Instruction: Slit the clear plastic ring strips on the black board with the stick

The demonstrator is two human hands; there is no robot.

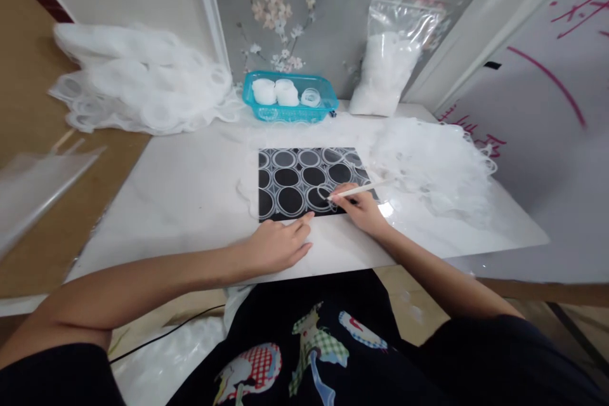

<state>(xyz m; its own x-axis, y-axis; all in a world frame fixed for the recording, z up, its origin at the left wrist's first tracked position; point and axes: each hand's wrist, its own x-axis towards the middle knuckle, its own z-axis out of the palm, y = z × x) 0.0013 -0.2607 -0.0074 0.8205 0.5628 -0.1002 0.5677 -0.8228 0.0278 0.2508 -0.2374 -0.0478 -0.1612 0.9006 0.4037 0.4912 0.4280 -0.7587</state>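
A black sheet point(286, 176) patterned with rows of pale rings lies flat on the white tabletop in front of me. My left hand point(281, 242) rests at its near edge, fingers apart and holding nothing, with the index fingertip on the border. Closed round a slim white pen-like stick point(356, 190), my right hand point(360, 208) is over the sheet's right part. The stick's tip points down-left at one of the near rings, where a loose white loop shows. I cannot make out what kind of tip it has.
A blue plastic basket point(295, 115) holding white ring stacks stands behind the sheet. Beside it leans a clear zip bag point(387, 70) with white contents. White ringed netting is heaped at the left point(137, 79) and right point(428, 162). A clear plastic sheet point(42, 187) lies far left.
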